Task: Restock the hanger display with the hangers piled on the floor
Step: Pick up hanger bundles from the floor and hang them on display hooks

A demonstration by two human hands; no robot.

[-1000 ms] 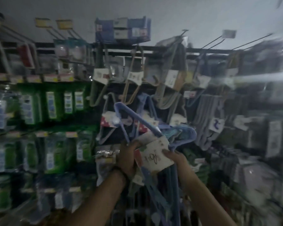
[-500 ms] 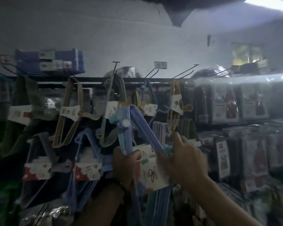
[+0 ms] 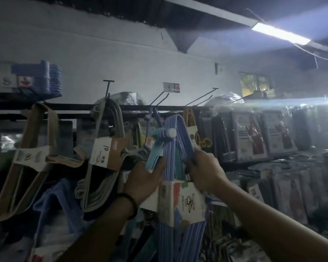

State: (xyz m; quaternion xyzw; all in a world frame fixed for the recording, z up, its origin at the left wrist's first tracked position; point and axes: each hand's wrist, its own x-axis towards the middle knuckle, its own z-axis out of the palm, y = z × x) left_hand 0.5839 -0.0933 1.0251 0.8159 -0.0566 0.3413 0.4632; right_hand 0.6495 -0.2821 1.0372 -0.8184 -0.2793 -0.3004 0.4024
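I hold a bundle of blue and teal plastic hangers (image 3: 175, 140) with a white card sleeve (image 3: 182, 201) up in front of the display rail (image 3: 68, 107). My left hand (image 3: 144, 178) grips the bundle's left side under the hooks. My right hand (image 3: 204, 171) grips its right side. The bundle's hooks sit just below the rail, near a dark peg (image 3: 199, 97) and a small blue hanger pack (image 3: 153, 116). Beige hangers (image 3: 32, 154) and grey hangers (image 3: 104, 148) hang to the left.
A stack of blue hangers (image 3: 44, 78) lies on the top shelf at the left. Packaged goods in plastic (image 3: 252, 137) fill the shelves to the right. Several bare pegs (image 3: 108, 87) jut out above the rail. A ceiling light (image 3: 280, 34) glares at upper right.
Both hands have lifted the hanger bundle higher toward the rail, and my view has tilted up and to the right, so the green packs at the left are out of sight.
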